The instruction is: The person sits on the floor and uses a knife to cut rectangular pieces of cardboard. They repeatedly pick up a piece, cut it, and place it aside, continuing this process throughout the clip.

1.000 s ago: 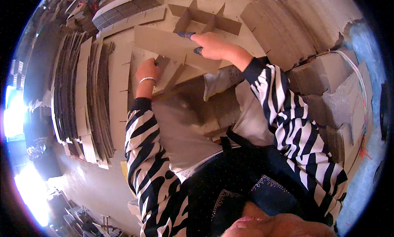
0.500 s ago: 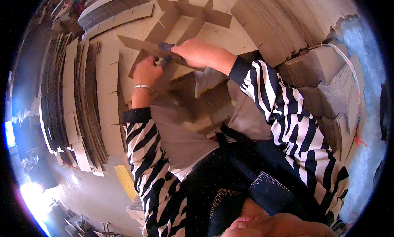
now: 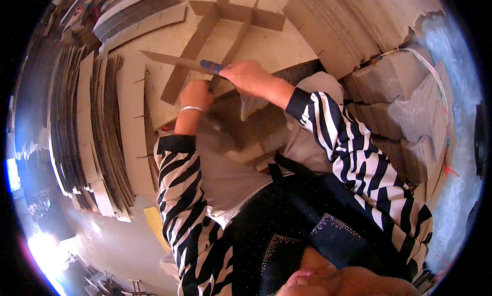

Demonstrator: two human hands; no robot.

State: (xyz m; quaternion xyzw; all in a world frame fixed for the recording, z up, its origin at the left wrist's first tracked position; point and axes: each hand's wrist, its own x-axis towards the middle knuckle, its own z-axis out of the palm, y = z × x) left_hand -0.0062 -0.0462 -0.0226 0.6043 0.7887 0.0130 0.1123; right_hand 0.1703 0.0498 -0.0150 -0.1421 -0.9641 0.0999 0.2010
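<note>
A partly interlocked cardboard divider grid (image 3: pixel 202 37) lies on a pale board in front of me. Two long strips run away from me, with a cross strip (image 3: pixel 267 20) slotted through their far ends. Another cross strip (image 3: pixel 166 59) spans the near end. My right hand (image 3: pixel 247 74) is closed on this near strip by the right-hand crossing, dark coverings on its fingers. Just below, my left hand (image 3: pixel 196 96) is closed at the near end of the right long strip, its fingertips partly hidden. The left long strip's near end (image 3: pixel 175 86) stands beside my left hand.
Upright stacks of cardboard strips (image 3: pixel 77 127) line the left side. More cardboard piles stand at the far left (image 3: pixel 138 14), at the far right (image 3: pixel 333 32) and along the right (image 3: pixel 379 86). Blue plastic sheeting (image 3: pixel 453 106) hangs at the right edge.
My left hand has shifted right and a little nearer, from the left long strip to the right one. My right hand has moved slightly nearer, remaining on the near cross strip.
</note>
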